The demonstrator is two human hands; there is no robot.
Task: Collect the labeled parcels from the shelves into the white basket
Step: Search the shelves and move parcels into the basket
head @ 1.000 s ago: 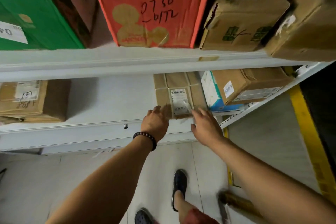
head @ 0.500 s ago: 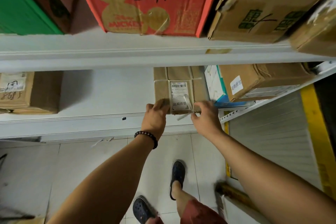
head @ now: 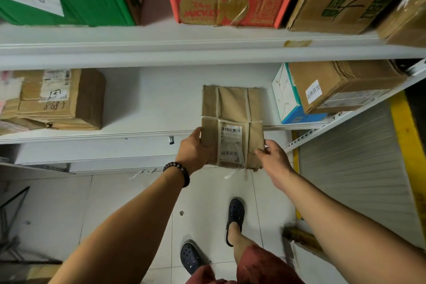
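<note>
Both hands hold one flat parcel wrapped in brown paper and bound with pale tape [head: 232, 122], at the front edge of the lower white metal shelf [head: 115, 136]. The left hand [head: 192, 152], with a dark bead bracelet [head: 177, 172] on its wrist, grips the parcel's left edge: the thumb lies on the front face, and the other fingers are hidden behind the paper. The right hand [head: 275, 160] grips the lower right corner, thumb in front, fingers curled round the edge and mostly hidden. The parcel's near half hangs past the shelf edge; whether its far end rests on the shelf I cannot tell. Between the two thumbs sits a white printed label [head: 230, 143]; its barcode shows, but the text is too small to read. Right of the right fingers stand a white and teal box [head: 285, 97] and a brown cardboard box with a white sticker [head: 341, 85]. Far left of the left fingers, a blurred brown carton [head: 69, 99] runs out of the frame.
</note>
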